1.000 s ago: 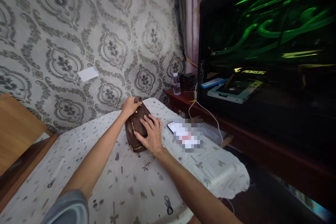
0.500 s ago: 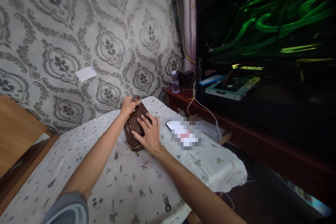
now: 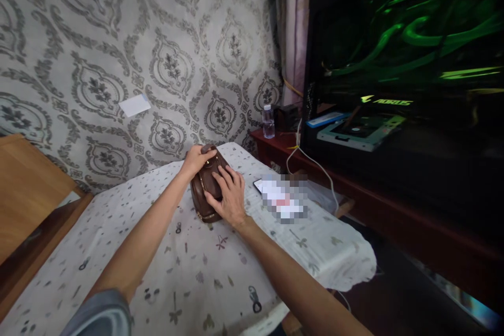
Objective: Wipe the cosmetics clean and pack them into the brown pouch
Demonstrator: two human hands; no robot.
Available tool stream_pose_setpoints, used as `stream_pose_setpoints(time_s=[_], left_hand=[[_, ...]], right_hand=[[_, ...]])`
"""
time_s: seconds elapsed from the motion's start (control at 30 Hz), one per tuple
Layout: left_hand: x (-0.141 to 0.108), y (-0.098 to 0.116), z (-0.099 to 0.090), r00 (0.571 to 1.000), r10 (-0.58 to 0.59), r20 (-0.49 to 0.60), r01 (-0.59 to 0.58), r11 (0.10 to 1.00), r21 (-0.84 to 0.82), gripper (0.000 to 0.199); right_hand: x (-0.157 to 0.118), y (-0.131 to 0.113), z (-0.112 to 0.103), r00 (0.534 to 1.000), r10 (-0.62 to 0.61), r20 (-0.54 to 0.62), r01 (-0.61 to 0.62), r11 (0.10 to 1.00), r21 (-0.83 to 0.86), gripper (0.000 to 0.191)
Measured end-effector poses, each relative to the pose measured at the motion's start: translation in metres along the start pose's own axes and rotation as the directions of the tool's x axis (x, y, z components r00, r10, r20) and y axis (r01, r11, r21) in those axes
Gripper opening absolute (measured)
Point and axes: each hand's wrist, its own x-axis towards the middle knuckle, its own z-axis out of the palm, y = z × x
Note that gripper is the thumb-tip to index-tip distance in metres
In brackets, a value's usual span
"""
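A small brown leather bag (image 3: 200, 200) with gold-coloured zips stands on the patterned white cloth. My left hand (image 3: 196, 161) is closed on the bag's top edge, near its handle, with the thumb laid across the upper front. Spread over the bag's front are the fingers of my right hand (image 3: 230, 195), resting on the leather without closing round it. Part of the bag's right side is hidden behind that hand. Just right of it lies a phone (image 3: 275, 194) with a lit screen, mostly pixelated.
The patterned cloth (image 3: 212, 278) covers the surface under the bag. A red-brown desk (image 3: 271, 146) holds a clear bottle (image 3: 268, 123) and a large dark monitor (image 3: 433, 131). A white cable (image 3: 321, 173) hangs from the desk. Wooden furniture (image 3: 35, 184) stands at left.
The whole view has shifted slightly, so things appear a little further right. Both hands keep about the same places on the bag.
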Motion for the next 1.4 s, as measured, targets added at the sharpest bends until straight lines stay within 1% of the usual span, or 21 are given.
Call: stream_pose_setpoints(time_s=[0.1,0.17,0.3,0.4,0.5,0.67,0.87,1.0,1.1,1.17,1.23,1.33,1.4], left_hand=[[-0.002,-0.001,-0.016,0.999,0.027,0.043,-0.028,0.999,0.02,0.033],[-0.004,-0.003,-0.029,0.998,0.03,0.047,-0.033,0.998,0.055,0.033],[-0.008,-0.013,-0.052,1.0,0.016,0.014,-0.018,0.986,0.164,0.028],[-0.011,-0.019,-0.058,0.999,0.026,-0.021,-0.02,0.971,0.236,0.026],[-0.013,-0.018,-0.057,0.998,0.053,-0.046,-0.037,0.954,0.296,0.024],[-0.02,-0.008,-0.052,0.994,0.097,-0.059,-0.069,0.931,0.359,0.018],[-0.033,0.009,-0.049,0.994,0.109,0.003,-0.101,0.907,0.408,0.018],[-0.041,0.015,-0.05,0.994,0.09,0.065,-0.11,0.891,0.441,0.022],[-0.041,0.017,-0.049,0.995,0.074,0.067,-0.096,0.884,0.457,0.023],[-0.038,0.018,-0.046,0.996,0.081,0.04,-0.09,0.885,0.457,0.016],[-0.032,0.019,-0.038,0.994,0.104,0.013,-0.099,0.892,0.441,0.002],[-0.022,0.019,-0.02,0.992,0.128,0.003,-0.12,0.915,0.386,0.017],[-0.015,0.017,-0.008,0.994,0.109,-0.005,-0.101,0.936,0.336,0.017]], right_hand=[[-0.002,0.0,-0.002,0.999,-0.015,0.036,0.016,1.0,-0.02,0.048],[-0.002,0.0,-0.003,0.998,-0.019,0.06,0.021,0.999,-0.03,0.048],[-0.001,0.001,-0.004,0.996,-0.009,0.093,0.013,0.999,-0.036,0.047],[-0.001,0.0,-0.004,0.995,-0.008,0.102,0.011,0.999,-0.031,0.047],[-0.002,0.0,-0.003,0.995,-0.011,0.102,0.013,1.0,-0.02,0.046],[-0.002,0.0,-0.001,0.995,-0.013,0.103,0.012,1.0,0.014,0.047],[-0.003,0.001,0.001,0.99,-0.008,0.14,0.008,1.0,0.002,0.049],[-0.004,0.002,0.001,0.992,-0.014,0.124,0.015,1.0,-0.004,0.049],[-0.004,0.002,-0.001,0.995,-0.012,0.096,0.007,0.999,0.052,0.045],[-0.005,0.002,-0.002,0.998,0.028,0.061,-0.035,0.992,0.123,0.039],[-0.006,0.002,-0.003,0.994,0.104,0.02,-0.106,0.976,0.191,0.041],[-0.008,0.004,0.0,0.968,0.252,-0.016,-0.24,0.938,0.249,0.047],[-0.01,0.007,0.005,0.931,0.364,-0.011,-0.346,0.894,0.285,0.056]])
